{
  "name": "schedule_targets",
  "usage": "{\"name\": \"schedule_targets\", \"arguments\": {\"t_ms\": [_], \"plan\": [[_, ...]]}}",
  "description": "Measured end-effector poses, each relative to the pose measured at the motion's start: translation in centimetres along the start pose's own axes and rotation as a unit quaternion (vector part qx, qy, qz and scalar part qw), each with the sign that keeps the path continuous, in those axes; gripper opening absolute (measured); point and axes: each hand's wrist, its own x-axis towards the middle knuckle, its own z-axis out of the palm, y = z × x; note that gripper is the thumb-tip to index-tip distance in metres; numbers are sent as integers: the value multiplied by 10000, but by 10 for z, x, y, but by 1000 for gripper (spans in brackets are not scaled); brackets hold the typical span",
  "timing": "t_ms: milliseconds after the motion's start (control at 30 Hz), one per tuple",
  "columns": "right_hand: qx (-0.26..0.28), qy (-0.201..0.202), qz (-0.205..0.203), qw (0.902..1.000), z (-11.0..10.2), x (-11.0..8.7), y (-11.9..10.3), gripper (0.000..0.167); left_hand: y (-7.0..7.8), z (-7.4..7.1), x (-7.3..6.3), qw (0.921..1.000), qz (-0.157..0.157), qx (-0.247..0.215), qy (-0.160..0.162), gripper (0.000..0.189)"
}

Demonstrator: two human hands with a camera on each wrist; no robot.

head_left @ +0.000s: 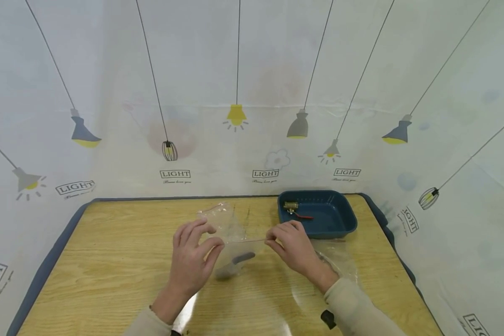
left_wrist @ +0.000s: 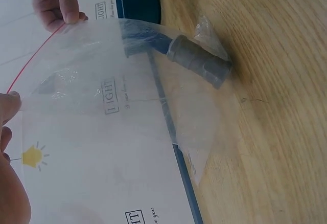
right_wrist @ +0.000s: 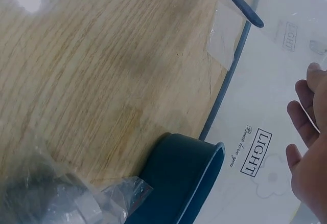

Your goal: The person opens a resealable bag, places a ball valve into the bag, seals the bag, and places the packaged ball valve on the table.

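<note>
Between my two hands a clear zip bag point(left_wrist: 76, 75) is stretched by its red zip edge. My left hand point(head_left: 193, 261) pinches one end of that edge between thumb and forefinger. The other end is pinched by my right hand point(head_left: 291, 245), also seen as a hand point(left_wrist: 56, 1) at the top of the left wrist view. Low in the bag hangs a grey valve point(left_wrist: 199, 60) with a blue lever handle point(head_left: 244, 257), blurred by the plastic. Behind my left hand, another clear bag point(head_left: 220, 217) lies on the table.
A dark blue tray point(head_left: 346, 228) stands at the back right, holding a brass valve point(head_left: 291, 205) with a red lever point(head_left: 304, 216). Beneath my right forearm lies a clear bag point(right_wrist: 115, 198) with a grey object inside. A printed curtain point(head_left: 235, 60) surrounds the wooden table point(head_left: 105, 266).
</note>
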Motion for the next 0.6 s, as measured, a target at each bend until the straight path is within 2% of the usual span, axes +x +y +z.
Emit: {"name": "schedule_targets", "arguments": {"t_ms": [167, 333, 433, 500, 600], "plan": [[554, -303, 472, 9969, 3, 0, -4, 5, -1, -1, -1, 10000, -33, -55, 6, 12], [1608, -499, 864, 9819, 10, 0, -9, 6, -3, -1, -2, 9998, -140, -111, 98, 14], [2153, -668, 1106, 9680, 17, -1, -12, 8, -5, -2, -3, 9996, -214, -135, 146, 12], [2472, -848, 1436, 9545, 21, -2, -14, 11, -5, -2, -3, 9995, -233, -151, 159, 11], [2914, -1168, 1961, 9290, 26, -3, -17, 18, -6, -4, -3, 9994, -262, -164, 143, 9]]}}
